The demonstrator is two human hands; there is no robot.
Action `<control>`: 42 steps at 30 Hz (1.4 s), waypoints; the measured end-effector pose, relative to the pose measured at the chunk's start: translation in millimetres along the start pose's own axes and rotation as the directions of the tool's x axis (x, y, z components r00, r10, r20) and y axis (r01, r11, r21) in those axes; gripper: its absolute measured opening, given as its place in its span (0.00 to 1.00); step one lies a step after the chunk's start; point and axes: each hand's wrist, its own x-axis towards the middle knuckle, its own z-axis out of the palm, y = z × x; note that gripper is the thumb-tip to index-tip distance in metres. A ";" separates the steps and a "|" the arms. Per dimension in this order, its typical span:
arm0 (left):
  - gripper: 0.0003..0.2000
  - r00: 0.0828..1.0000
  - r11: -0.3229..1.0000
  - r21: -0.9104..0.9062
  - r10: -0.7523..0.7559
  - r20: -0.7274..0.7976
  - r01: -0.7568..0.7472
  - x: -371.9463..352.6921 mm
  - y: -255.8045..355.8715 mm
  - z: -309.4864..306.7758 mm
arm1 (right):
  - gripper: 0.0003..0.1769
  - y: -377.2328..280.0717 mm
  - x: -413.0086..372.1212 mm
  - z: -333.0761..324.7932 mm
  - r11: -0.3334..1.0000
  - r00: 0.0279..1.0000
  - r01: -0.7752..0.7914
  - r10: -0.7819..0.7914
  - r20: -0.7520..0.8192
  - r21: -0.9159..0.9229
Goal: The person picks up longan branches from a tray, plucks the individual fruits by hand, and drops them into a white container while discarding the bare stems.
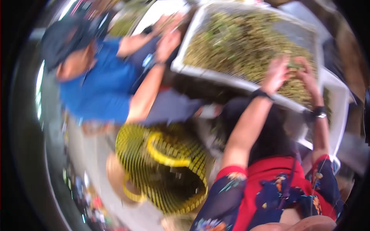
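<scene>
My left hand (276, 73) is over the right part of a white tray (216, 77) heaped with small yellow-green pieces (243, 46) that look like plant matter. Just to its right is my right hand (306, 75), its fingers bent toward the left one. Between the two hands shows a small green bit (295, 64), and motion blur hides which fingers touch it. Both hands are closed around something too blurred to name.
At the left a co-worker in a blue shirt (100, 84) and dark cap handles something at another white tray (154, 11). A yellow-and-black woven basket (131, 154) stands below. Another white container (339, 104) sits at the right, under the tray's edge.
</scene>
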 end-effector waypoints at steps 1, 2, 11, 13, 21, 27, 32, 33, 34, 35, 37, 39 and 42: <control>0.12 0.995 0.997 0.015 0.077 -0.058 -0.076 -4.9 3.7 7.8 | 0.29 17.9 2.9 -11.8 0.995 0.997 -0.033 0.039 0.071 -0.091; 0.11 0.991 0.991 0.010 0.135 -0.010 -0.135 0.0 2.4 2.8 | 0.31 40.2 6.8 -11.2 0.998 0.998 0.023 -0.019 0.062 -0.061; 0.13 0.700 0.187 0.968 0.714 -0.017 -0.167 27.2 -37.3 37.6 | 0.37 127.5 12.4 -54.5 1.000 0.964 0.010 -0.015 0.266 0.024; 0.09 0.506 0.136 0.961 0.863 0.004 -0.240 34.4 -31.0 56.2 | 0.35 117.9 5.9 -39.7 0.938 0.958 0.283 -0.268 0.099 -0.202; 0.07 0.648 0.294 0.947 0.748 -0.141 -0.133 24.1 -4.3 37.0 | 0.23 191.3 49.3 -198.8 0.372 0.994 -0.044 0.106 -0.005 -0.927; 0.06 0.663 0.283 0.910 0.749 -0.013 -0.302 -4.7 2.2 42.0 | 0.21 119.4 52.8 -153.1 0.926 0.996 -0.066 0.038 -0.083 -0.372; 0.12 0.975 0.797 0.583 0.219 -0.033 -0.159 -87.6 62.1 67.3 | 0.20 81.0 21.4 -49.3 0.999 0.999 -0.040 0.040 -0.021 0.029; 0.14 0.898 0.539 0.798 0.441 0.005 -0.269 -24.0 22.0 45.6 | 0.19 72.9 7.9 -31.1 0.994 0.998 -0.050 0.054 -0.034 0.095; 0.16 0.844 0.544 0.695 0.506 0.176 -0.471 -9.1 10.8 30.2 | 0.19 70.5 -9.7 -20.3 0.985 0.997 -0.060 0.068 -0.048 0.159; 0.16 0.753 0.531 0.545 0.551 0.359 -0.649 32.2 -21.9 -4.7 | 0.19 59.8 -18.8 -2.7 0.975 0.996 -0.054 0.069 -0.062 0.217; 0.12 0.976 0.963 0.159 0.213 0.045 -0.217 -35.5 28.3 22.5 | 0.20 -14.1 -39.8 59.3 0.878 0.989 -0.074 0.127 -0.080 0.473; 0.11 0.958 0.947 0.146 0.282 0.049 -0.286 -23.4 16.6 7.7 | 0.24 -41.2 -26.9 60.6 0.915 0.967 -0.227 0.252 -0.033 0.334; 0.13 0.962 0.891 0.434 0.220 -0.159 -0.132 -37.5 26.8 22.7 | 0.21 4.6 1.1 59.3 0.906 0.935 -0.198 0.289 -0.205 0.375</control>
